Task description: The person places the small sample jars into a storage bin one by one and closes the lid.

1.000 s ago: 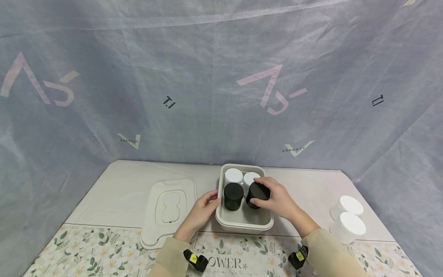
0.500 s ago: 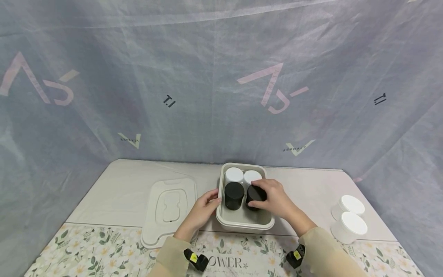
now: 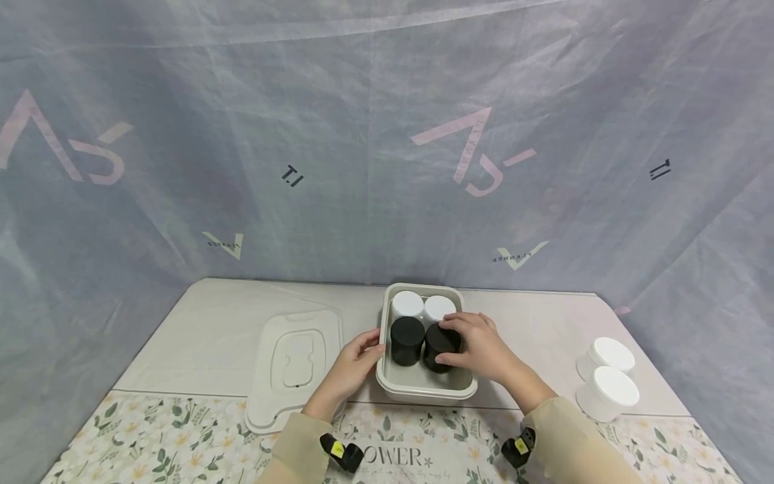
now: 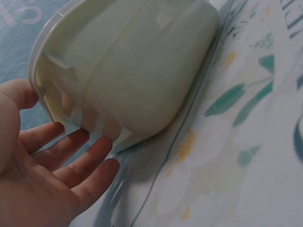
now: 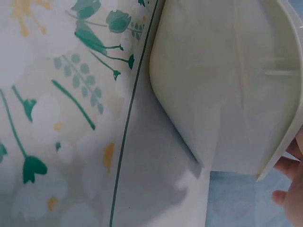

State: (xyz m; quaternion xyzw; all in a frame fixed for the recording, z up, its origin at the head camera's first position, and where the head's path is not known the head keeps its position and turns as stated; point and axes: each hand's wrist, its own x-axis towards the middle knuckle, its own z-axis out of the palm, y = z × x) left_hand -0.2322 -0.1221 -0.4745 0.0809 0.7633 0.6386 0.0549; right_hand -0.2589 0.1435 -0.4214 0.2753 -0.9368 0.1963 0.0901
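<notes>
A pale storage box [image 3: 423,390] sits at the middle of the table. Inside it, two white-lidded jars [image 3: 408,304] stand at the back and a black jar [image 3: 407,339] at the front left. My right hand [image 3: 486,346] grips a second black jar [image 3: 437,344] at the front right, thumb in front and fingers behind. Its base is hidden by the box wall. My left hand [image 3: 352,366] touches the box's left side; in the left wrist view its thumb is at the rim and the loosely extended fingers lie along the outer wall.
Left of the box lies a flat pale lid [image 3: 296,396]. Two white lidded tubs [image 3: 615,388] stand at the far right of the table. A floral mat [image 3: 181,437] covers the front edge, and a grey cloth curtain [image 3: 363,202] hangs behind.
The right hand has brought its black jar leftward and upright inside the box, up beside the other black jar. My left hand has stayed at the box's side.
</notes>
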